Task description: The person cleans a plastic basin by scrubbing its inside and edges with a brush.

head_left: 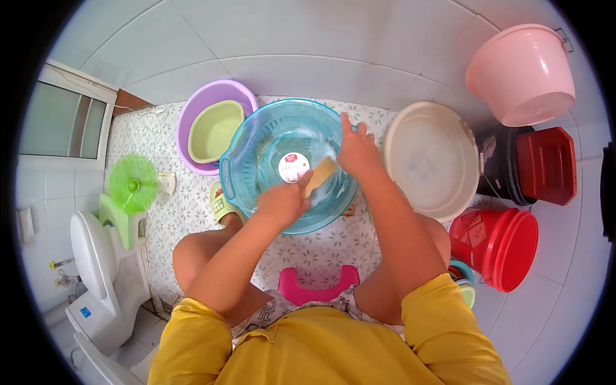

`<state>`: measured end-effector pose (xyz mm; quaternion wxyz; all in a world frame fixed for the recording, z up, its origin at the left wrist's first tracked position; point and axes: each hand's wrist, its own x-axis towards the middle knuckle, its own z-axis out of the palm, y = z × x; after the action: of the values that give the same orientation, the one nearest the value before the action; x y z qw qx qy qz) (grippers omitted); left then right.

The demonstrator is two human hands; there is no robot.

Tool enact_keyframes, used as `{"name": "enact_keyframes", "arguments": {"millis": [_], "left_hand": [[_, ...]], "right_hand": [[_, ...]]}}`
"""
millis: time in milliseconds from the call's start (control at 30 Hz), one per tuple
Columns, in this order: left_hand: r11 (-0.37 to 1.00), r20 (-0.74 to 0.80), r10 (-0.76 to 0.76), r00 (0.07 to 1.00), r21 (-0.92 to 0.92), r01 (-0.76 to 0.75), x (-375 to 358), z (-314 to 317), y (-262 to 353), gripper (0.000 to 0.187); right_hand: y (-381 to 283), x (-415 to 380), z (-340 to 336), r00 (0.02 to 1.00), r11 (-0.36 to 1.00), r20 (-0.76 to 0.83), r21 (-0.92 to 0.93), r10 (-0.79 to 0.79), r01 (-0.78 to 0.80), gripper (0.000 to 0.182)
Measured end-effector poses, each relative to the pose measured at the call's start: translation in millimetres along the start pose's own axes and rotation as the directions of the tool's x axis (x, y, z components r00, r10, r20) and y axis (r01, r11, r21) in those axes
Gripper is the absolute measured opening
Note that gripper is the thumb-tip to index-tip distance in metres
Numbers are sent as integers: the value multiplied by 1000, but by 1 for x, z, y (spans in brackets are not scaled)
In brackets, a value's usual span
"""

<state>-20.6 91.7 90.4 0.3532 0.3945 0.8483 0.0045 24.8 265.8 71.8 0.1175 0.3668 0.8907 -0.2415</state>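
A translucent blue basin (263,144) sits in front of me between my feet, with a round white-and-red label (294,167) on its bottom. White suds cling to the inside of its right wall. My left hand (283,204) reaches over the near rim, its fingers closed around a flat tan scrubbing brush (320,177) that lies against the suds; its bristles are hidden. At the right rim, my right hand (360,153) grips the basin's edge, fingers curled over it.
Close on the right stands a cream basin (433,207) with cloudy water. Left of the blue basin are a purple basin (186,125) and a green one (216,131) inside it. Red buckets (491,247), a pink bucket (523,74), a pink stool (319,292) and a toilet (93,256) surround me.
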Motion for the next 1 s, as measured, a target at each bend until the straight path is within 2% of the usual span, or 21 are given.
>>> {"name": "enact_keyframes", "arguments": {"millis": [33, 167, 267, 333, 467, 567, 633, 667, 733, 867, 933, 1000], "left_hand": [[999, -66, -25, 998, -28, 23, 4, 1, 2, 60], [1000, -55, -15, 998, 18, 16, 5, 3, -7, 61], [994, 28, 55, 998, 95, -57, -9, 6, -16, 62], [988, 173, 48, 984, 134, -72, -23, -3, -16, 62], [990, 219, 37, 975, 124, -66, -27, -13, -13, 61], [995, 143, 18, 990, 92, -32, -12, 1, -11, 62], [999, -25, -41, 999, 1, 41, 4, 11, -11, 63], [999, -27, -40, 999, 1, 40, 13, 15, -14, 63], [992, -163, -128, 978, -8, 128, 26, 14, -15, 63], [990, -174, -137, 975, -9, 138, 29, 7, -16, 62], [998, -70, -35, 997, 46, 38, 19, 3, -14, 62], [999, -39, 16, 999, 40, -14, 12, 12, -14, 63]], "right_hand": [[0, 0, 0, 1000, 1000, -1, -1, 1, -1, 76], [0, 1, -1, 1000, 1000, 7, 13, 4, -4, 75], [2, 3, 1, 1000, 1000, 12, 22, 12, -12, 75], [2, 3, 1, 1000, 1000, 16, 29, 12, -12, 75], [1, 3, 2, 1000, 999, 27, 31, 14, -15, 75], [0, 2, 0, 999, 999, 30, 27, 16, -16, 75], [-1, 1, -1, 999, 1000, 33, 26, 16, -17, 75], [-1, 0, -1, 999, 999, 31, 35, 19, -20, 75], [-1, 0, 0, 999, 999, 27, 42, 22, -23, 74], [0, 1, 2, 1000, 999, 23, 29, 17, -17, 74], [0, 1, 1, 1000, 999, 17, 32, 20, -20, 74], [0, 1, 0, 999, 999, 27, 26, 18, -19, 75]]}}
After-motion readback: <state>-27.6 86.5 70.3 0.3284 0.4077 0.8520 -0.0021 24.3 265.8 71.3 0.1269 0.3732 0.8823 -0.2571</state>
